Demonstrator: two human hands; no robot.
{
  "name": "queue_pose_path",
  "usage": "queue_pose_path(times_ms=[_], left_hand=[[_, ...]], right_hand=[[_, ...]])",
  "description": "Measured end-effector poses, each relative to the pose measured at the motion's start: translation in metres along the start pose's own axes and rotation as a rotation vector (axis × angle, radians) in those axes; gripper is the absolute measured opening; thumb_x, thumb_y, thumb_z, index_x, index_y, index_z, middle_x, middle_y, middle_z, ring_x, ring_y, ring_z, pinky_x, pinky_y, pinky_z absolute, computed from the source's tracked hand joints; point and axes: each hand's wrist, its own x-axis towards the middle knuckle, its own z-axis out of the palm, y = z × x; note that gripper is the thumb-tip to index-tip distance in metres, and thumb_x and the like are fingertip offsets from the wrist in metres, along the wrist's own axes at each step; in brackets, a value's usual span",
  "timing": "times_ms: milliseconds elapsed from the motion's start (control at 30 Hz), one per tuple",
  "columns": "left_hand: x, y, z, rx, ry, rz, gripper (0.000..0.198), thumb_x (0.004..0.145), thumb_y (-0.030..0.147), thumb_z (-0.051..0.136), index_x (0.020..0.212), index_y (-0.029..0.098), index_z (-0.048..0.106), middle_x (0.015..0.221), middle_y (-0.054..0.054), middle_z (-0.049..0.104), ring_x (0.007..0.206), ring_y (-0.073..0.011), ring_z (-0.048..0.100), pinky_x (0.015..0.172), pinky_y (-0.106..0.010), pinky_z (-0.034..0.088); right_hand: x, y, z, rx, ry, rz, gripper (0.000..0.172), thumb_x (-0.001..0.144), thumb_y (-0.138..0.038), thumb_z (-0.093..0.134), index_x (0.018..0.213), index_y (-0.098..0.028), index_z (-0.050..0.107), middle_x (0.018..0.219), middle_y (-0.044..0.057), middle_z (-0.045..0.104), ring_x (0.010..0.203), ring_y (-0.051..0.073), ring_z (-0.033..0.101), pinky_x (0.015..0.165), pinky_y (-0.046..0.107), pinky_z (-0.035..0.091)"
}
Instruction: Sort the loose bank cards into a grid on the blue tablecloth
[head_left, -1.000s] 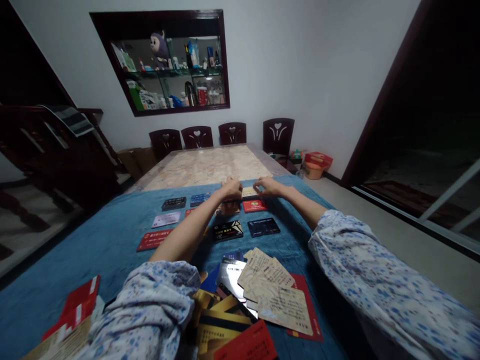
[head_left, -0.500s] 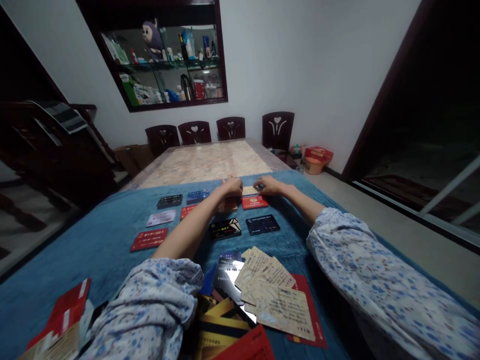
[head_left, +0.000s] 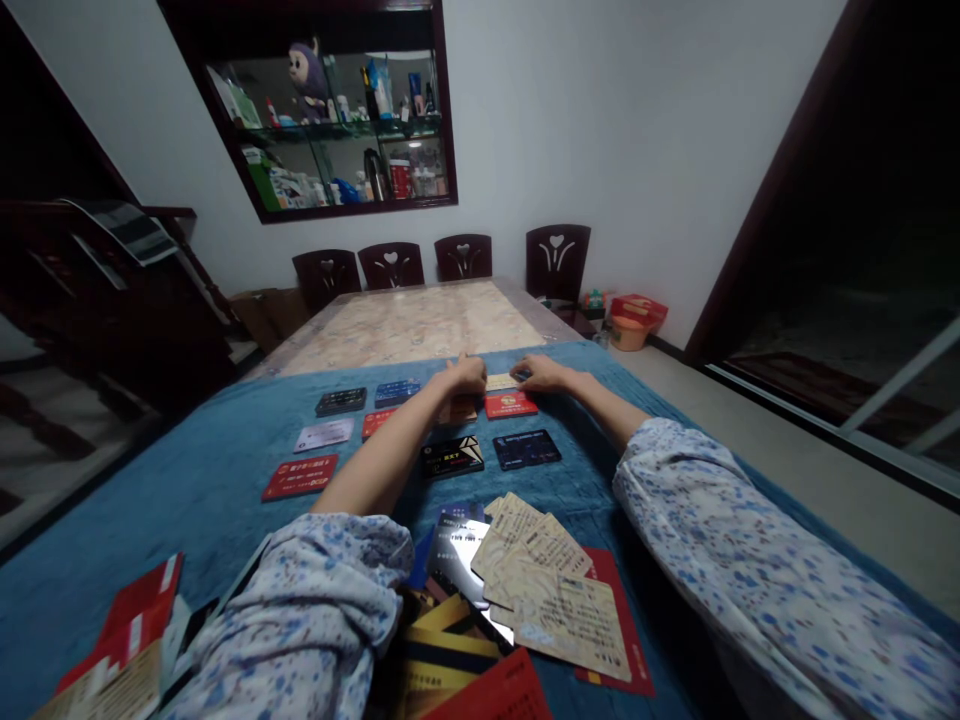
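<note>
At the far side of the blue cloth [head_left: 225, 450], my left hand [head_left: 469, 374] and my right hand [head_left: 538, 373] are at the two ends of a cream card [head_left: 501, 381]. The fingers of both are bent against its edges; their tips are partly hidden. Just in front of it lies a red card [head_left: 511, 404]. A brownish card [head_left: 457, 411] is partly covered by my left wrist. Nearer to me lie a black and gold card [head_left: 453, 456] and a dark blue card [head_left: 526, 449], apart from each other.
On the left are a red card stack [head_left: 300, 477], a pale card [head_left: 323, 435], a black stack [head_left: 341, 402] and blue cards [head_left: 397, 391]. Loose beige cards [head_left: 570, 610] and gold cards [head_left: 442, 650] are heaped near me. Chairs [head_left: 556, 255] stand beyond the table [head_left: 435, 320].
Both hands stay at the cream card with hardly any movement. The whole view has shifted very slightly; the cards on the cloth lie as before.
</note>
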Motion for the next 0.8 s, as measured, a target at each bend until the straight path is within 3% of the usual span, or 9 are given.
queue_pose_path(times_ms=[167,500,800], left_hand=[[-0.006,0.003,-0.002,0.059,0.015,-0.035,0.012,0.068,0.016,0.066,0.078,0.019,0.071,0.098,-0.010,0.069,0.125,-0.0357,0.041,0.106,-0.059,0.033],[-0.023,-0.004,-0.006,0.082,0.185,0.016,0.037,0.072,0.013,0.057,0.107,0.016,0.069,0.118,-0.015,0.062,0.130,-0.0326,0.035,0.105,-0.054,0.031],[-0.061,0.001,-0.008,0.079,0.284,0.070,0.032,0.076,0.012,0.053,0.100,0.020,0.073,0.111,-0.012,0.066,0.125,-0.0315,0.038,0.100,-0.050,0.032]], right_hand=[[0.001,0.001,0.000,0.033,-0.001,0.009,0.039,0.072,-0.022,0.063,0.109,-0.019,0.074,0.108,0.004,0.072,0.098,0.023,0.064,0.080,0.023,0.047],[-0.015,0.000,-0.002,0.083,0.105,0.048,0.051,0.072,-0.008,0.056,0.121,-0.016,0.069,0.114,0.008,0.071,0.094,0.019,0.065,0.082,0.022,0.047],[-0.043,-0.016,-0.009,0.086,0.212,0.024,0.029,0.082,-0.015,0.054,0.103,-0.015,0.073,0.092,0.007,0.070,0.085,0.017,0.060,0.077,0.023,0.043]])
